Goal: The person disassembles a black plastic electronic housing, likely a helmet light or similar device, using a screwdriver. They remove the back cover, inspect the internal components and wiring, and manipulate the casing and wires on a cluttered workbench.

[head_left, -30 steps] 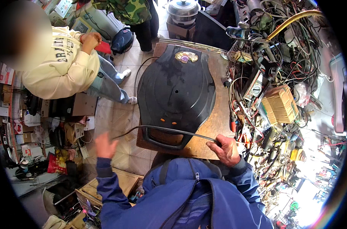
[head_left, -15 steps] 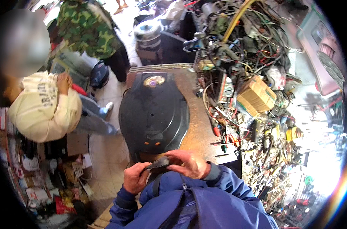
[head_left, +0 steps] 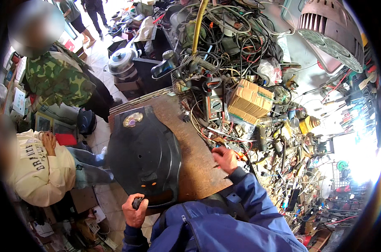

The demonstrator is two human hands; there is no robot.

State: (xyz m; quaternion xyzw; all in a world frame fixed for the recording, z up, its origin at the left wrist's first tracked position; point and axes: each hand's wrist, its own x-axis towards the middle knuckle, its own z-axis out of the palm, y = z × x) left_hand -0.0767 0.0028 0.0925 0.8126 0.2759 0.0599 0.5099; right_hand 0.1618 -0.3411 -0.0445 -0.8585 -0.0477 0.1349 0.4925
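My left hand point(head_left: 134, 211) is closed around a small dark piece point(head_left: 137, 203), mostly hidden by the fingers, at the near left corner of the bench. Beside it lies a large black rounded appliance casing point(head_left: 142, 147) with a handle cut-out at its near end, two orange spots and an ornate oval badge at its far end. My right hand point(head_left: 225, 160) hovers at the bench's right edge, fingers loosely bent and apart. Close to it are red-handled hand tools point(head_left: 242, 156), partly covered by the hand; nothing can be seen in its grip.
The brown bench top point(head_left: 199, 168) borders a heap of cables point(head_left: 241, 46) and loose parts on the right. A cardboard box point(head_left: 250, 101) and a multimeter point(head_left: 215, 105) sit in that heap. A lamp point(head_left: 331, 33) hangs far right. Two people stand left, beyond a silver pot point(head_left: 122, 63).
My hands have parted: the left moved down and left with the dark piece, the right moved right and away toward the tools. The whole view has shifted to the right.
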